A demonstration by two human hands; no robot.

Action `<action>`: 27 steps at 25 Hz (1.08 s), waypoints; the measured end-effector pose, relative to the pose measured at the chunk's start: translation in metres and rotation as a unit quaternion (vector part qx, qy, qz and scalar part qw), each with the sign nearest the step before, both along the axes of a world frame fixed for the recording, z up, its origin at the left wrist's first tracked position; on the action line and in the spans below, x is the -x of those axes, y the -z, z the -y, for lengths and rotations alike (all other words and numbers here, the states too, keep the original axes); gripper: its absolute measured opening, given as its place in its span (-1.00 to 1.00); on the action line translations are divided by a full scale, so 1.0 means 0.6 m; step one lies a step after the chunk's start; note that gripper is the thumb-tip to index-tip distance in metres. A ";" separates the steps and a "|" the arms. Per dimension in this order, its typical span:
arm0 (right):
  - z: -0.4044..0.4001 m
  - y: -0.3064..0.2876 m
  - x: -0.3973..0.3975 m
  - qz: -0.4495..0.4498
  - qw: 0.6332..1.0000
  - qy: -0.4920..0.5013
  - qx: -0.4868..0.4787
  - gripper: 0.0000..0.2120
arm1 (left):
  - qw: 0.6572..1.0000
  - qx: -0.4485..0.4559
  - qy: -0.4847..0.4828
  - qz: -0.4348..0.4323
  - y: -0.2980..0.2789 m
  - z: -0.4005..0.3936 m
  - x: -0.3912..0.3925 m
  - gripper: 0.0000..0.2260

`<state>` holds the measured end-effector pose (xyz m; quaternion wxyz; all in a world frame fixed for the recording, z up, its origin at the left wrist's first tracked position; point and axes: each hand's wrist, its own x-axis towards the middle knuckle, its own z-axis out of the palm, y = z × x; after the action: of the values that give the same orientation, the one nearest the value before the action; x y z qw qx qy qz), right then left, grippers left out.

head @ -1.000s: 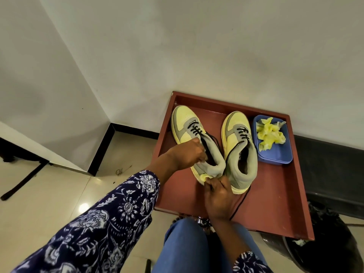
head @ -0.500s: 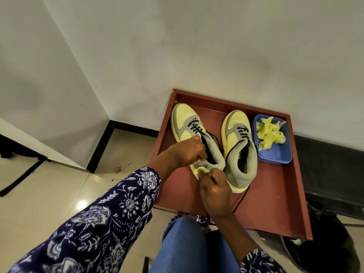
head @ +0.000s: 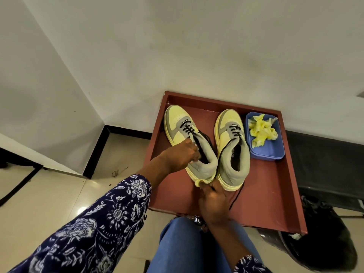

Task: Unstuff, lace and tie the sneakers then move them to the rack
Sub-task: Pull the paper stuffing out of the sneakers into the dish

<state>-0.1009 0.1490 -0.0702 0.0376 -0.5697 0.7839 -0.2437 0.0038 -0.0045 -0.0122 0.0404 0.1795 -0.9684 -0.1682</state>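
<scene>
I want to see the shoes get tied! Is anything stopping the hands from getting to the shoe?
No. The left hand already grips the left sneaker at its collar, and the right hand pinches something yellow at its heel. The blue tub sits off to the side.

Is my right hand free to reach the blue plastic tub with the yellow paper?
Probably not yet: the right hand is pinching yellow paper at the left sneaker's heel. Otherwise the way to the blue plastic tub looks open.

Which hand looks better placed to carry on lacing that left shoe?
Probably the left hand: it already grips the black lace at the left sneaker collar. The right hand is at the heel, pinching yellow paper.
</scene>
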 end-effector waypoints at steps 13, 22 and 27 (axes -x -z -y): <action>0.035 -0.045 -0.040 0.283 0.921 0.257 0.074 -0.88 | 0.969 -0.075 -0.164 -0.171 0.048 -0.074 0.006 -0.73; 0.038 -0.027 -0.049 0.382 0.884 0.270 0.018 -0.94 | 0.982 -0.109 -0.126 -0.084 0.006 -0.056 0.010 -0.51; 0.047 -0.019 -0.050 0.376 0.900 0.218 0.033 -0.95 | 0.981 -0.117 -0.133 -0.076 0.009 -0.055 0.007 -0.50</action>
<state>-0.0707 0.1207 -0.0589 0.2568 -0.2515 0.8075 -0.4678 -0.0006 0.0285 -0.0175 0.1148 0.2968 -0.9036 -0.2868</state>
